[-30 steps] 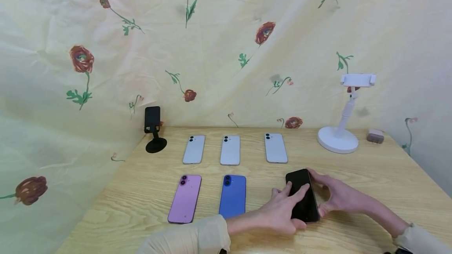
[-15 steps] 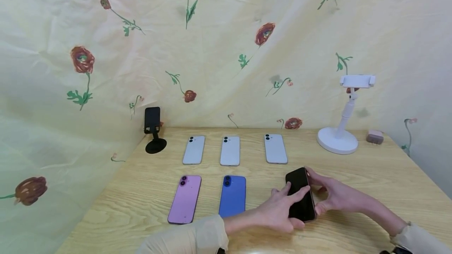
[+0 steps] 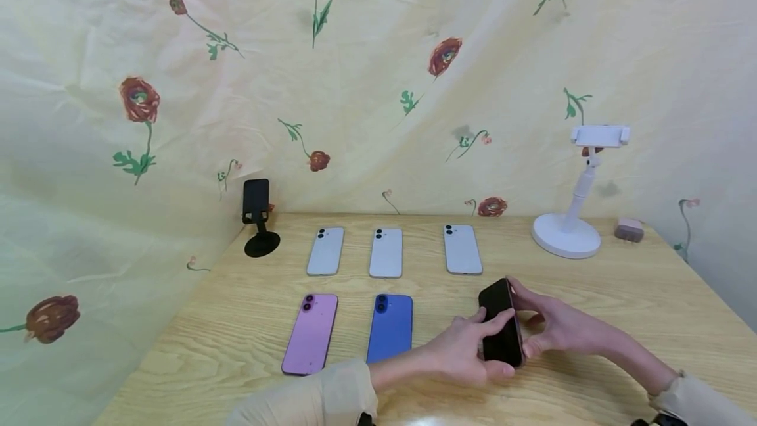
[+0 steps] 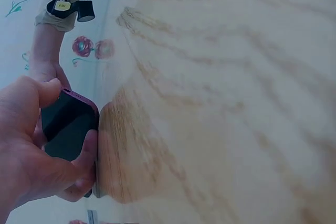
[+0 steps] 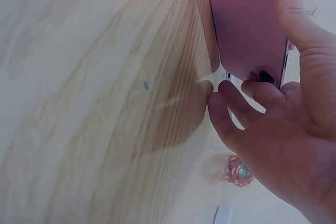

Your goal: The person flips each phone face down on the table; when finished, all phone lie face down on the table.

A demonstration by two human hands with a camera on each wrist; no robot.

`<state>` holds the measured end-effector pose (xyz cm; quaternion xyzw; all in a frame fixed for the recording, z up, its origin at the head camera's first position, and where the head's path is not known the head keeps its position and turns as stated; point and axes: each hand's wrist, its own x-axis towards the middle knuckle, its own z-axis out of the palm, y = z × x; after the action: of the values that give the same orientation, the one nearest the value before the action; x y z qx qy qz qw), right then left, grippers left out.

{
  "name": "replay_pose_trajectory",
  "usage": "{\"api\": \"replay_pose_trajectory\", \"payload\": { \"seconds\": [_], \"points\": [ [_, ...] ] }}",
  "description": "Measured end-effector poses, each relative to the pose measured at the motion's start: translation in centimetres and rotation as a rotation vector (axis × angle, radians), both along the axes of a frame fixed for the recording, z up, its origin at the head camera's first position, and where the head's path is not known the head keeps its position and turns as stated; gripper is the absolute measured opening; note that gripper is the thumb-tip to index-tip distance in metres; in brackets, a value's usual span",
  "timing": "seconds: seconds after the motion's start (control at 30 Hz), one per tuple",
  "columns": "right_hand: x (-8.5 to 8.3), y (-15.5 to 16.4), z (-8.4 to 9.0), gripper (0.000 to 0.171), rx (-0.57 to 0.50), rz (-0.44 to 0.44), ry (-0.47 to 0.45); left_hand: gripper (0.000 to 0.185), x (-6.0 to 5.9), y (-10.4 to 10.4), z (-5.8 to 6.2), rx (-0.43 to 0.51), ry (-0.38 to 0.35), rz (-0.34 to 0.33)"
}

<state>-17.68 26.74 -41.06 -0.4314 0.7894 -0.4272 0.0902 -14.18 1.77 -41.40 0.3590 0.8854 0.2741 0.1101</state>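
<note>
Phone (image 3: 501,324) with dark screen and pink back sits near the front right part of the tabletop (image 3: 621,294), tipped up on its long left edge, screen facing left, pink back facing right. Long axis runs front to back, camera end toward the far edge. It lies between both hands, touching each; neither hand is clearly nearer.

Left hand (image 3: 467,347) comes in from the left, fingers curled over the screen side, thumb at the near end; the left wrist view shows thumb and fingers wrapped round the dark screen (image 4: 65,127), narrow grip. Right hand (image 3: 556,327) comes from the right, behind the pink back (image 5: 247,24); thumb lies along one long edge, fingertips (image 5: 231,98) curl under near the camera lens. Also a narrow hold, fingers bent round the phone.

Lower edge looks close to or resting on the wood; cannot tell for sure if it is lifted off.

Rest: blue phone (image 3: 389,327) and purple phone (image 3: 310,332) lie flat to the left in the same row. Three white phones (image 3: 386,252) in a row behind. Black stand (image 3: 257,219) at the far left corner, white stand (image 3: 572,215) and small pink block (image 3: 628,229) toward the far right corner. Floral cloth (image 3: 355,84) hangs behind.
</note>
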Motion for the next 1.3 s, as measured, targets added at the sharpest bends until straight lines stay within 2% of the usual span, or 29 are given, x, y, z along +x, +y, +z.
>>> {"api": "replay_pose_trajectory", "payload": {
  "seconds": [0.2,0.4,0.57,0.73,1.07,1.3],
  "points": [
    [0.1,-0.5,0.1,0.112,-0.013,0.010,0.000,0.075,0.1,-0.3,0.1,0.148,-0.061,-0.039],
    [0.0,-1.0,0.1,0.111,-0.041,0.027,-0.037,0.068,0.3,-0.6,0.0,0.312,-0.193,-0.001],
    [0.0,-1.5,0.2,0.112,-0.035,0.016,-0.046,0.066,0.5,-0.6,0.1,0.331,-0.176,0.044],
    [0.0,-1.8,0.2,0.112,-0.033,-0.003,-0.077,0.066,0.7,-0.8,0.1,0.345,-0.157,0.063],
    [0.0,-2.6,0.1,0.113,-0.050,0.000,-0.062,0.068,1.1,-1.0,0.4,0.427,-0.259,0.123],
    [0.0,-3.1,0.1,0.111,-0.026,-0.032,-0.039,0.067,1.5,-1.1,0.4,0.469,-0.260,0.144]
  ]
}}
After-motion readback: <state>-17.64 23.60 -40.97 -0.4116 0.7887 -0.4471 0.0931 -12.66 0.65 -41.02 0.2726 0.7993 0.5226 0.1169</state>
